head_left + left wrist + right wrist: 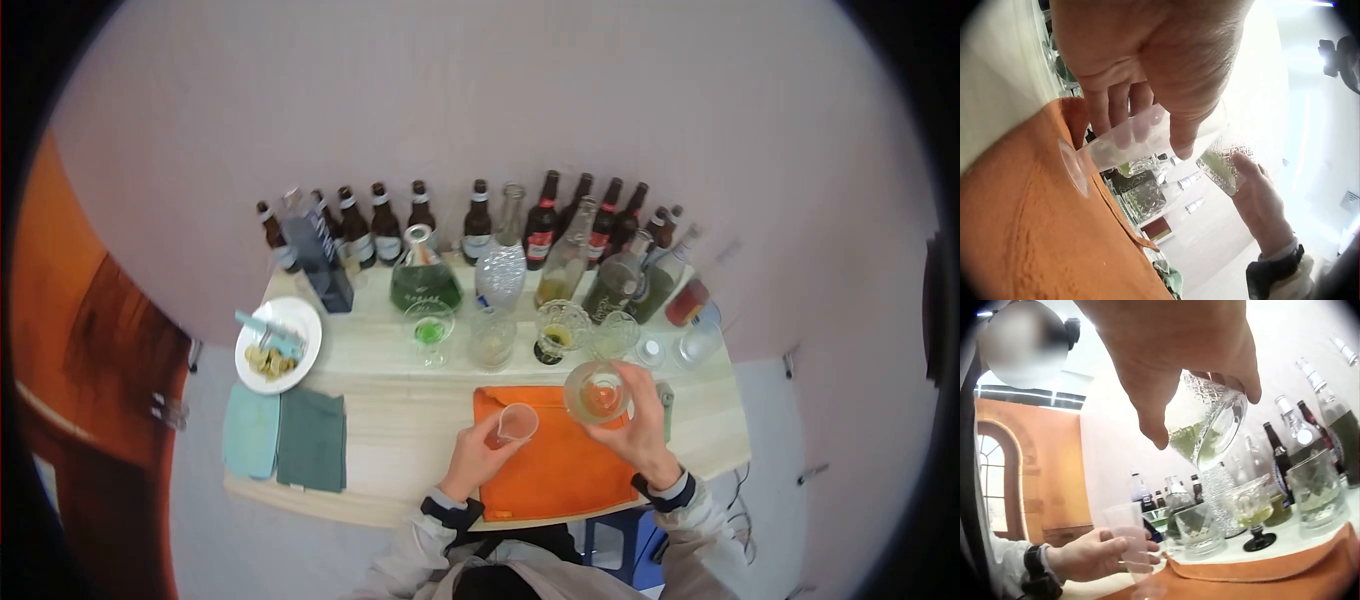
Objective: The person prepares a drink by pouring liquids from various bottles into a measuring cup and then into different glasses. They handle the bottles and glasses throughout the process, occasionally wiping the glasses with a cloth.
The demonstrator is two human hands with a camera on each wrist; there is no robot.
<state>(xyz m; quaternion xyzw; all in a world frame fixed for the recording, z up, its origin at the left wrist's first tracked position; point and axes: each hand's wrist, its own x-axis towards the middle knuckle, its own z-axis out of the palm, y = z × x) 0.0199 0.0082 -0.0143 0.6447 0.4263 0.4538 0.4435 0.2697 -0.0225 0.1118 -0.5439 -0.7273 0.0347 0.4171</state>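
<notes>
My left hand (pixel 480 460) grips a clear plastic measuring cup (pixel 518 423) with a flared foot, over the orange cloth (pixel 560 465). In the left wrist view the cup (pixel 1132 140) looks empty, its foot just above the cloth. My right hand (pixel 640 420) holds a textured glass (pixel 590 393) by its sides, raised to the right of the cup. The right wrist view shows that glass (pixel 1204 422) tilted, with pale green liquid inside, higher than the plastic cup (pixel 1129 540). The two vessels are apart.
Behind my hands stand a black-footed goblet (pixel 560 330), a tumbler (pixel 492 338) and a green-filled glass (pixel 430 330). Brown bottles (pixel 478 225) and a green decanter (pixel 425 280) line the back. At the left are a white plate (pixel 312 350) and folded green cloths (pixel 312 440).
</notes>
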